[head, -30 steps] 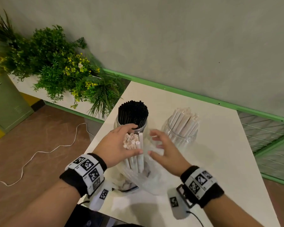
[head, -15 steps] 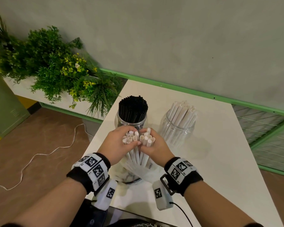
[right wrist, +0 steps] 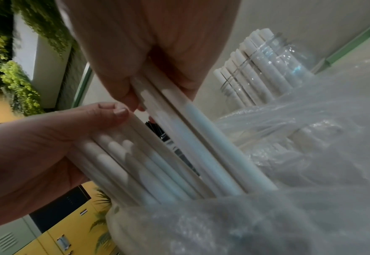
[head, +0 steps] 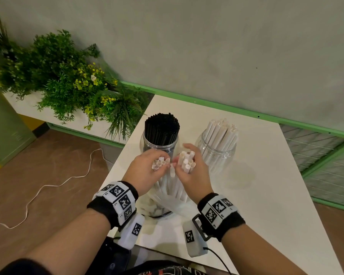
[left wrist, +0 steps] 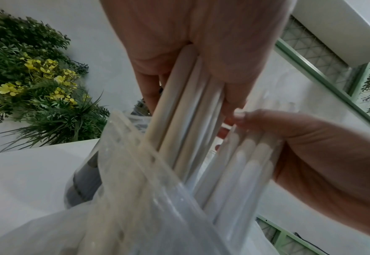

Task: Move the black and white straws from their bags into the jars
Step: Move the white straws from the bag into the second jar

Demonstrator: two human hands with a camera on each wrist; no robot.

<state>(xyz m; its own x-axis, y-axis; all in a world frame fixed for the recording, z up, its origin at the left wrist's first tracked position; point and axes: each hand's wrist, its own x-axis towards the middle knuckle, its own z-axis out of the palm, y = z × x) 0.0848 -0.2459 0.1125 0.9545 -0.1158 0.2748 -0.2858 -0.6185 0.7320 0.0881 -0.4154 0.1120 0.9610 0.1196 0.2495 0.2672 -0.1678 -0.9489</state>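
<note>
White straws (head: 172,175) standing in a clear bag (head: 167,203) at the near table (head: 266,185) edge, split in two bunches. Left hand (head: 145,171) wrapped round one bunch, right hand (head: 193,171) round the other. Behind: black-straw jar (head: 160,143), white-straw jar (head: 216,151).
</note>
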